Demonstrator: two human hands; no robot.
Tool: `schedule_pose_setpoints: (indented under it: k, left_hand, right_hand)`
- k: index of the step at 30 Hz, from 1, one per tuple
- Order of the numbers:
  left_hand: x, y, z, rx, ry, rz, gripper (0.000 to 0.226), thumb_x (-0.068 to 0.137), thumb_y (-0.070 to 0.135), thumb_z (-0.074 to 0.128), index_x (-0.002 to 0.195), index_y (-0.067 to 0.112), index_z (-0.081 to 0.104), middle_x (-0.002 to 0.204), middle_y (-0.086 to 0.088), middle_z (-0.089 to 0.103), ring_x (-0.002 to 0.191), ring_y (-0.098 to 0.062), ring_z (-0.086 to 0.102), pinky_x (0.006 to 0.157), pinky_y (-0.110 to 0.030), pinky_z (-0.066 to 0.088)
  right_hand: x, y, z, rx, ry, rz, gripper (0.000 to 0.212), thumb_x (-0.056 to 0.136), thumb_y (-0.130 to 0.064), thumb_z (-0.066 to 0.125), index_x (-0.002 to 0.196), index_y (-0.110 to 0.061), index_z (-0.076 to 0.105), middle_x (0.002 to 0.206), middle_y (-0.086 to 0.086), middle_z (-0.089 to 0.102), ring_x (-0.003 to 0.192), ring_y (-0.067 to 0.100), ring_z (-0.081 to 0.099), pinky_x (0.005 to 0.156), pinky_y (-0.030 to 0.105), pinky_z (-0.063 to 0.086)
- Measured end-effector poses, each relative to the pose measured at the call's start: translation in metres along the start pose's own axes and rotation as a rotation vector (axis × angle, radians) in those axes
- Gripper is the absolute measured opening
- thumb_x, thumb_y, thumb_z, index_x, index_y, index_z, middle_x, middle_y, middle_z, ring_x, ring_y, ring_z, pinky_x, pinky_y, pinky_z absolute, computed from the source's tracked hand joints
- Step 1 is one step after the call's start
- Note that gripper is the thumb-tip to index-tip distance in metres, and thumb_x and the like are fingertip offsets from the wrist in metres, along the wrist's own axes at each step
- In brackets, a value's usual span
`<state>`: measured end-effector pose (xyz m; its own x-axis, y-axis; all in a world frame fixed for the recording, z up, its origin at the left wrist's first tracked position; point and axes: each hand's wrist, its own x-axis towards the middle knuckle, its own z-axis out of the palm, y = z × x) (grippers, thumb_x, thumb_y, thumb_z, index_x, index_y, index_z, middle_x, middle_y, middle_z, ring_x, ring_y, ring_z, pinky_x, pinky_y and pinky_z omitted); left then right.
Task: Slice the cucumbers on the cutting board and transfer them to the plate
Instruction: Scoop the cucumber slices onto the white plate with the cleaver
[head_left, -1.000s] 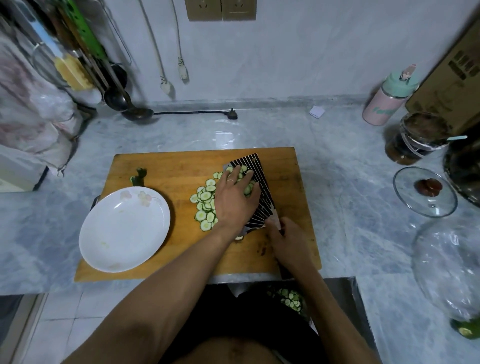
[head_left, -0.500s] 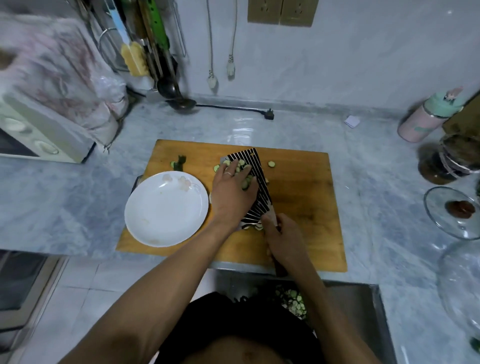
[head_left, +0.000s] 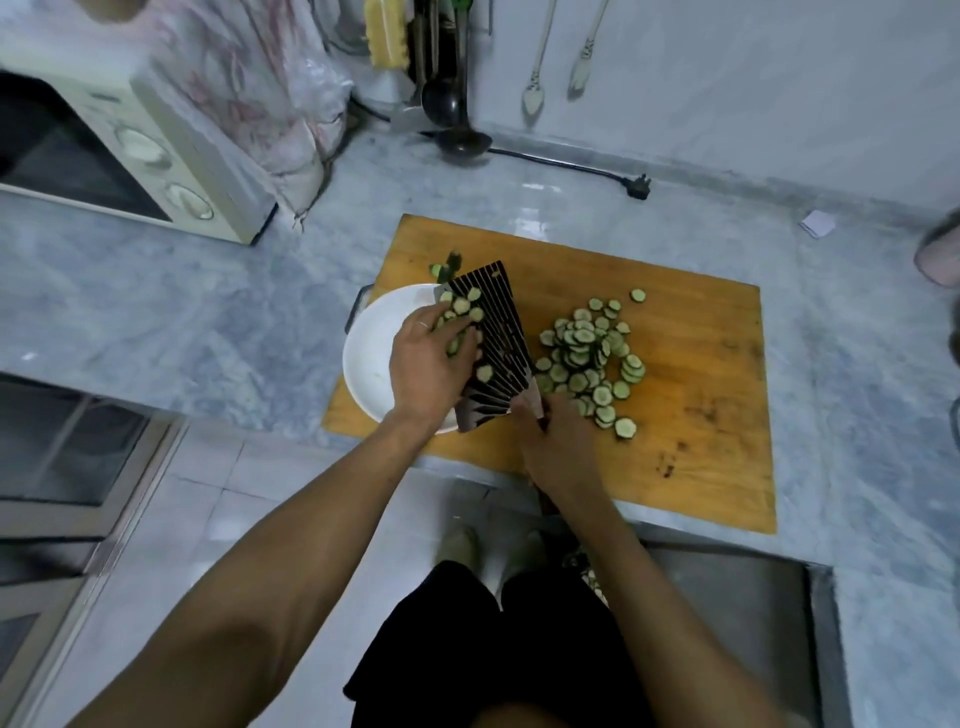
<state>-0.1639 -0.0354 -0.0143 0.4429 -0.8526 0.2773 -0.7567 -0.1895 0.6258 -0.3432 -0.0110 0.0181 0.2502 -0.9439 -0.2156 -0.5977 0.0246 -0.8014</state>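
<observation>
A striped cleaver (head_left: 493, 338) is held over the right edge of the white plate (head_left: 371, 353), with several cucumber slices (head_left: 465, 312) on its blade. My right hand (head_left: 558, 447) grips the cleaver's handle. My left hand (head_left: 428, 364) presses flat against the slices on the blade, above the plate. A larger heap of cucumber slices (head_left: 587, 358) lies on the wooden cutting board (head_left: 691, 405), right of the blade. A cucumber end piece (head_left: 447, 267) lies beyond the plate.
A cream microwave (head_left: 130, 150) stands at the back left beside a plastic bag (head_left: 260, 88). Ladles (head_left: 452, 114) hang at the wall, and a black cord with plug (head_left: 636, 184) lies behind the board. A steel sink (head_left: 727, 613) sits below the board's front edge.
The cleaver, loaded with slices and steadied by my left hand, has moved left from the board's middle to over the plate. A heap of slices stays behind on the board. The camera view shifted left.
</observation>
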Motion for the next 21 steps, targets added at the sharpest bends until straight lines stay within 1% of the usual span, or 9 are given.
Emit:
schedule_pose_setpoints:
  k: [2,4,6,9,13,16,17,19,21]
  left_hand:
    - [0.001,-0.016,-0.01,0.064,-0.041,-0.012,0.022,0.087,0.025,0.061,0.101,0.016,0.076,0.114,-0.005,0.068,0.105,-0.026,0.059,0.091,-0.034,0.045]
    - [0.002,-0.027,-0.02,0.102,-0.095,-0.025,0.028,0.084,0.026,0.052,0.097,0.016,0.075,0.106,-0.004,0.07,0.1,-0.027,0.061,0.087,-0.034,0.045]
    - [0.002,-0.03,-0.029,0.084,-0.087,-0.042,0.029,0.082,0.024,0.05,0.095,0.014,0.074,0.105,-0.005,0.07,0.099,-0.028,0.061,0.083,-0.033,0.046]
    - [0.003,-0.017,-0.034,-0.006,-0.023,-0.009,0.024,0.088,0.018,0.06,0.109,0.013,0.071,0.123,-0.006,0.064,0.112,-0.027,0.057,0.091,-0.034,0.045]
    - [0.016,0.005,-0.025,0.014,-0.222,0.075,0.046,0.096,0.038,0.052,0.14,0.026,0.048,0.152,0.001,0.038,0.136,-0.021,0.037,0.099,-0.035,0.042]
    - [0.017,-0.002,-0.015,0.048,-0.254,0.111,0.046,0.1,0.037,0.046,0.141,0.018,0.048,0.152,-0.001,0.039,0.137,-0.022,0.037,0.104,-0.037,0.041]
    - [0.013,-0.008,-0.016,0.04,-0.236,0.107,0.042,0.1,0.034,0.046,0.138,0.018,0.052,0.149,0.001,0.043,0.132,-0.021,0.044,0.099,-0.036,0.045]
    - [0.003,-0.02,-0.022,0.056,-0.209,0.128,0.034,0.099,0.027,0.047,0.129,0.02,0.06,0.139,0.005,0.054,0.112,-0.021,0.059,0.079,-0.031,0.051]
    - [-0.001,-0.028,-0.032,0.116,-0.215,0.096,0.027,0.095,0.02,0.048,0.114,0.019,0.067,0.122,0.002,0.065,0.096,-0.027,0.064,0.065,-0.032,0.049]
  right_hand:
    - [-0.002,-0.001,0.0,-0.017,0.012,0.002,0.028,0.101,-0.037,0.051,0.075,-0.031,0.043,0.067,-0.011,0.047,0.062,0.006,0.047,0.052,0.021,0.025]
    - [-0.004,-0.002,-0.003,-0.024,0.017,-0.002,0.025,0.101,-0.036,0.051,0.079,-0.028,0.044,0.068,-0.012,0.046,0.062,0.002,0.044,0.051,0.018,0.025]
    - [-0.005,-0.004,-0.005,-0.026,0.017,-0.005,0.023,0.101,-0.035,0.052,0.083,-0.023,0.047,0.07,-0.011,0.048,0.062,0.002,0.045,0.05,0.018,0.026]
    - [-0.006,-0.007,-0.007,-0.057,0.007,0.002,0.023,0.1,-0.036,0.052,0.085,-0.018,0.049,0.071,-0.007,0.05,0.062,0.009,0.047,0.049,0.019,0.026]
    - [-0.008,-0.013,-0.006,-0.072,-0.034,-0.014,0.021,0.1,-0.035,0.053,0.087,-0.019,0.049,0.071,-0.007,0.052,0.06,0.006,0.047,0.048,0.017,0.033]
    - [-0.009,-0.018,-0.008,-0.11,-0.056,-0.026,0.022,0.1,-0.035,0.053,0.084,-0.021,0.048,0.072,-0.007,0.051,0.061,0.005,0.047,0.049,0.018,0.033]
    - [-0.009,-0.017,-0.009,-0.115,-0.059,-0.02,0.023,0.1,-0.035,0.053,0.082,-0.022,0.047,0.071,-0.006,0.051,0.06,0.006,0.047,0.048,0.019,0.03]
    - [-0.011,-0.016,-0.01,-0.113,-0.055,-0.008,0.024,0.099,-0.034,0.054,0.079,-0.025,0.045,0.071,-0.006,0.051,0.06,0.007,0.046,0.047,0.019,0.027]
    - [-0.012,-0.016,-0.011,-0.103,-0.044,0.005,0.022,0.099,-0.033,0.054,0.081,-0.023,0.046,0.071,-0.005,0.052,0.06,0.007,0.045,0.049,0.02,0.026]
